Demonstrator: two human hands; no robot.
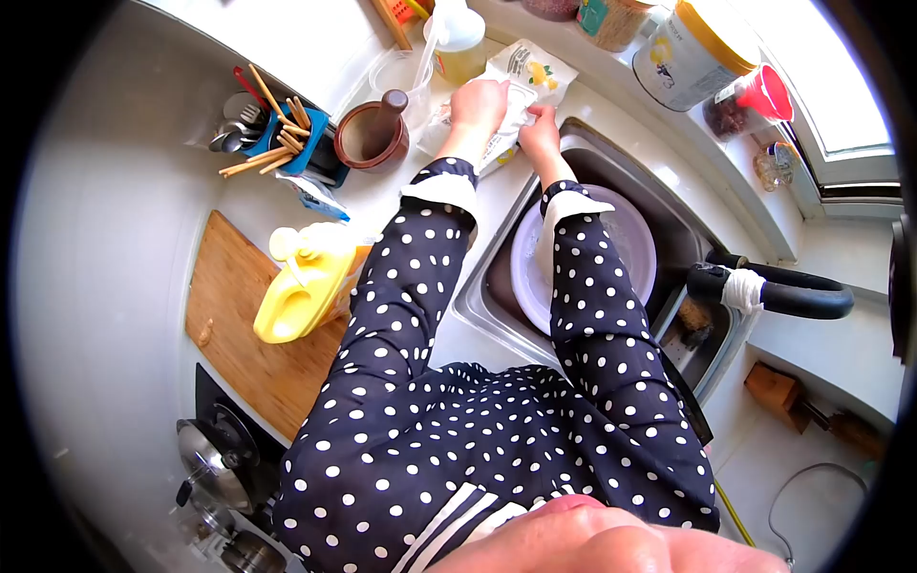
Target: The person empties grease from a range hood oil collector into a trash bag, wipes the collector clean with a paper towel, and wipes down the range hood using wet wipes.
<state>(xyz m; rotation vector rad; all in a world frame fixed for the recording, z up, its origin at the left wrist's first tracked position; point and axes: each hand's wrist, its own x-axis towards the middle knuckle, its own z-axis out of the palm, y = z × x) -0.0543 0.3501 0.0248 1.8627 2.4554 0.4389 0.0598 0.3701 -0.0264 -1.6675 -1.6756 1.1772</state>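
At the back of the counter, beyond the sink, lies a soft white packet point(537, 71) printed with yellow lemons. My left hand point(478, 110) is closed on crumpled white material at its near side. Just to the right, my right hand point(542, 137) pinches the edge of the same white material. Whether that is a sheet or the packet's own wrapping, I cannot make out. Close to my left hand stand a clear plastic cup point(401, 74), a bottle of yellowish liquid point(459, 48) and a brown mortar point(368, 141) with a pestle point(390, 110) in it.
A lilac basin point(642, 239) sits in the steel sink point(492, 329), with a black faucet point(798, 291) at right. On the left are a yellow jug point(304, 291), a wooden board point(229, 286) and a blue utensil holder point(310, 162). Jars and a large tin point(683, 67) line the windowsill.
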